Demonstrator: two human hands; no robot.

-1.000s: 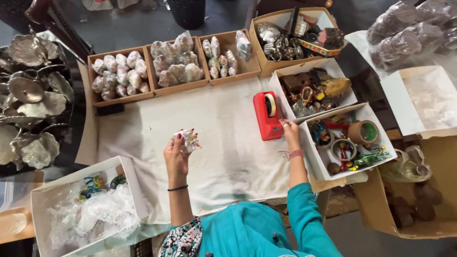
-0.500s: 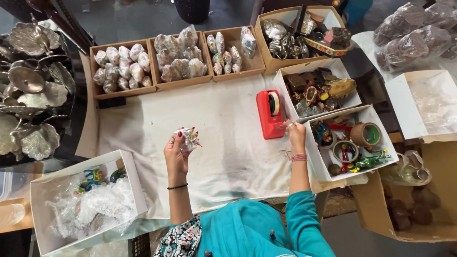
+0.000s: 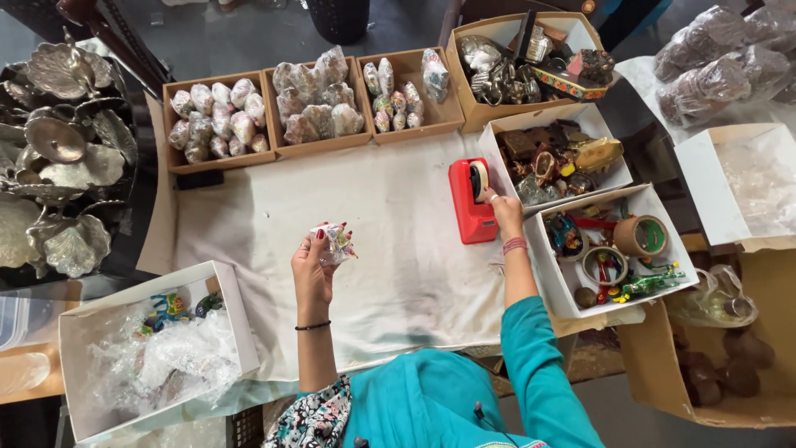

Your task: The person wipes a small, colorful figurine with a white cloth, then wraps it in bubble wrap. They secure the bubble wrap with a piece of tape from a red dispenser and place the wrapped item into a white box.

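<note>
My left hand (image 3: 315, 265) holds up a small object wrapped in clear bubble wrap (image 3: 334, 242) above the white cloth (image 3: 390, 224). My right hand (image 3: 504, 213) reaches to the red tape dispenser (image 3: 468, 199) and its fingers touch the tape roll at the dispenser's top. The dispenser stands on the cloth beside a white box of brown figurines (image 3: 557, 162).
Three brown trays of wrapped pieces (image 3: 311, 104) line the cloth's far edge. A white box with bubble wrap (image 3: 145, 348) sits near left. Another white box with tape rolls and colourful items (image 3: 613, 249) is at right. Silver leaf-shaped dishes (image 3: 58, 158) fill the left side.
My right hand has stayed at the tape dispenser, fingers now on the roll. The left hand still holds the wrapped object at about the same spot.
</note>
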